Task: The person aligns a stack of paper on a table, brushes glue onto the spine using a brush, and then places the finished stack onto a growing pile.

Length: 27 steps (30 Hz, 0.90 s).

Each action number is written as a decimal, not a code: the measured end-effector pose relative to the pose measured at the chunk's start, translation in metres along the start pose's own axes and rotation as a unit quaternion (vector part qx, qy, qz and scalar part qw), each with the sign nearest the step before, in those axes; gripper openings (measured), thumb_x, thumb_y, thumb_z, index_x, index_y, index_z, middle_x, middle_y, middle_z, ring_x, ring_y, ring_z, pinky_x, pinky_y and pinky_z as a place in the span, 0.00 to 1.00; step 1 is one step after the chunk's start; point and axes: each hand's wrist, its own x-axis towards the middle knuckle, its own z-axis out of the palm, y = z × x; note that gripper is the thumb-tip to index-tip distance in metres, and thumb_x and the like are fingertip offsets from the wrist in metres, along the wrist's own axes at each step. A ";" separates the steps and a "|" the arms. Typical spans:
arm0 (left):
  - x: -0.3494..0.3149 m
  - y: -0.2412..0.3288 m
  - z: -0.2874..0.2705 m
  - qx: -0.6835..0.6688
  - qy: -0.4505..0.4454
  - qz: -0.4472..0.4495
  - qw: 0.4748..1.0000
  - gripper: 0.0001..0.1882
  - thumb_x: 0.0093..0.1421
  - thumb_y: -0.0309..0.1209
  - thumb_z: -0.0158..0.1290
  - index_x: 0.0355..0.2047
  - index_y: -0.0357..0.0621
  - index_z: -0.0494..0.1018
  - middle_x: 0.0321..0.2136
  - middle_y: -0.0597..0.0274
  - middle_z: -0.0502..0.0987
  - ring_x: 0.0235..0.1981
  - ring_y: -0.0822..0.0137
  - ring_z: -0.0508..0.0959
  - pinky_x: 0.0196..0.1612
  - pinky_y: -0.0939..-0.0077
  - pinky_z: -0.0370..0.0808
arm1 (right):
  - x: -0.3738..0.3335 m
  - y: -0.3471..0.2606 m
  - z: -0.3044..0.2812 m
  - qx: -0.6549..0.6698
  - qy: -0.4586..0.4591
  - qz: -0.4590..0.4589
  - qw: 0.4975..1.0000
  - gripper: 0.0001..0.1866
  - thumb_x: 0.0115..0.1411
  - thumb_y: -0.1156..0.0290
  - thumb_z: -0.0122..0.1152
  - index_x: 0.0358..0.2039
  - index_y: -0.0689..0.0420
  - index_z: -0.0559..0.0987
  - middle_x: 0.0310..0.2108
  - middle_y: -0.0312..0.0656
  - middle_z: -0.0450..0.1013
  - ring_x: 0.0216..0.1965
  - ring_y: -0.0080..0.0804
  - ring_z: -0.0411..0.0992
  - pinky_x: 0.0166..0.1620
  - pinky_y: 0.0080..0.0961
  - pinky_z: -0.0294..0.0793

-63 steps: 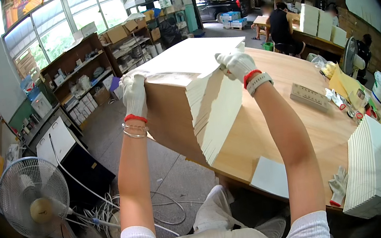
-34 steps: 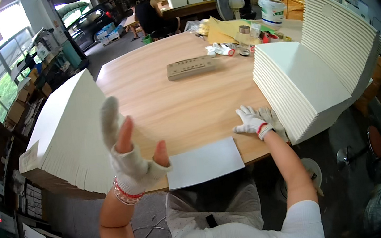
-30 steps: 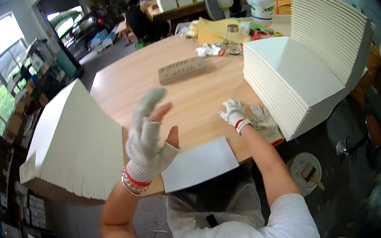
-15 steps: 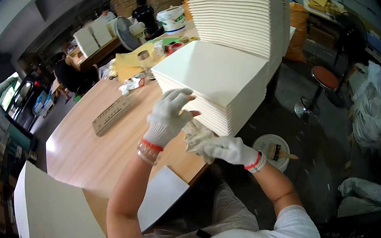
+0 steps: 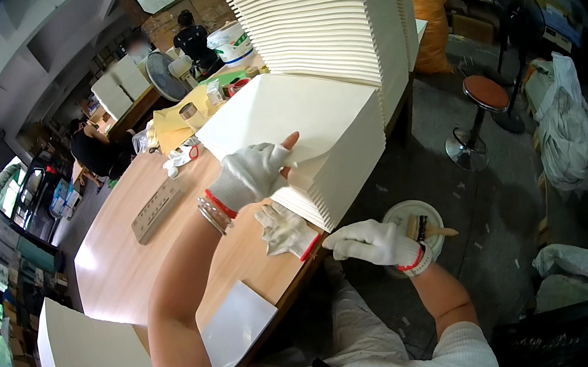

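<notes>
My left hand (image 5: 252,174) wears a white knit glove with bare fingertips. It is at the near corner of a low stack of white sheets (image 5: 285,111), its forefinger over the top and its thumb at the edge. The corner of the top sheet curls up between them. My right hand (image 5: 371,242), also gloved, hangs just off the table's near edge. Its fingers are stretched out and nothing is in them. A loose, soiled white glove (image 5: 285,232) with a red cuff lies on the table between my hands.
Behind the low stack rises a taller pile of white sheets (image 5: 307,24). A perforated block (image 5: 156,211) and a pale flat panel (image 5: 238,326) rest on the wooden table (image 5: 112,257). Below right stands a bucket (image 5: 421,204) with a brush. Further right is a stool (image 5: 485,92).
My right hand has let go of the loose glove, which now lies on the table. My left hand has moved onto the stack's corner and lifted the top sheet's edge. The view has shifted.
</notes>
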 end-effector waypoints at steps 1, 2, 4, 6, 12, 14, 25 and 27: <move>0.002 0.004 0.001 0.017 -0.010 -0.014 1.000 0.34 0.51 0.34 0.61 0.59 0.44 0.64 0.31 0.56 0.79 0.32 0.55 0.80 0.33 0.64 0.77 | 0.000 0.000 -0.003 0.007 0.007 -0.002 1.000 0.15 0.64 0.71 0.51 0.47 0.67 0.75 0.33 0.42 0.77 0.35 0.26 0.75 0.43 0.23 0.75; 0.004 0.008 0.001 0.023 -0.001 -0.008 1.000 0.38 0.50 0.35 0.62 0.61 0.45 0.62 0.31 0.56 0.79 0.32 0.55 0.80 0.33 0.64 0.77 | 0.000 -0.001 -0.006 0.000 0.019 -0.009 1.000 0.15 0.64 0.71 0.51 0.47 0.66 0.76 0.33 0.42 0.77 0.36 0.25 0.75 0.43 0.23 0.75; 0.010 0.014 0.000 0.036 -0.041 -0.087 0.995 0.49 0.46 0.40 0.65 0.66 0.51 0.52 0.34 0.58 0.80 0.34 0.55 0.80 0.35 0.64 0.78 | 0.001 -0.006 -0.014 -0.003 0.036 -0.016 0.999 0.14 0.64 0.71 0.51 0.46 0.66 0.76 0.33 0.42 0.78 0.36 0.24 0.75 0.43 0.22 0.75; 0.016 0.016 -0.002 0.023 -0.039 -0.116 0.992 0.51 0.46 0.41 0.66 0.67 0.53 0.50 0.36 0.60 0.80 0.35 0.55 0.81 0.36 0.63 0.78 | 0.000 -0.012 -0.023 0.005 0.064 -0.023 0.998 0.14 0.65 0.71 0.53 0.46 0.65 0.77 0.35 0.42 0.78 0.37 0.25 0.75 0.44 0.22 0.74; 0.024 0.011 -0.002 -0.052 -0.093 -0.202 0.974 0.52 0.48 0.51 0.64 0.68 0.58 0.47 0.43 0.65 0.79 0.42 0.58 0.79 0.41 0.65 0.76 | 0.022 -0.034 -0.044 -0.154 0.136 -0.211 0.956 0.14 0.64 0.63 0.56 0.37 0.63 0.78 0.46 0.55 0.74 0.40 0.37 0.76 0.46 0.32 0.75; 0.022 0.007 0.002 -0.065 -0.069 -0.205 0.974 0.50 0.49 0.48 0.64 0.68 0.58 0.48 0.42 0.66 0.80 0.41 0.58 0.80 0.41 0.66 0.76 | 0.038 -0.037 -0.043 -0.245 0.124 -0.211 0.938 0.21 0.64 0.54 0.55 0.31 0.63 0.75 0.51 0.62 0.70 0.41 0.48 0.75 0.48 0.34 0.73; 0.013 0.024 0.009 0.049 0.166 -0.289 0.942 0.28 0.51 0.38 0.60 0.52 0.45 0.69 0.35 0.52 0.77 0.37 0.57 0.79 0.39 0.65 0.76 | 0.062 -0.044 -0.028 -0.491 0.164 -0.092 0.851 0.30 0.58 0.41 0.54 0.28 0.62 0.75 0.53 0.54 0.68 0.30 0.48 0.76 0.32 0.35 0.77; 0.011 0.027 -0.001 0.106 0.043 -0.399 0.910 0.17 0.55 0.39 0.61 0.38 0.40 0.73 0.39 0.54 0.77 0.35 0.61 0.79 0.40 0.68 0.78 | 0.061 -0.043 -0.029 -0.477 0.170 -0.104 0.856 0.30 0.58 0.41 0.55 0.27 0.62 0.75 0.54 0.54 0.68 0.31 0.49 0.76 0.33 0.36 0.77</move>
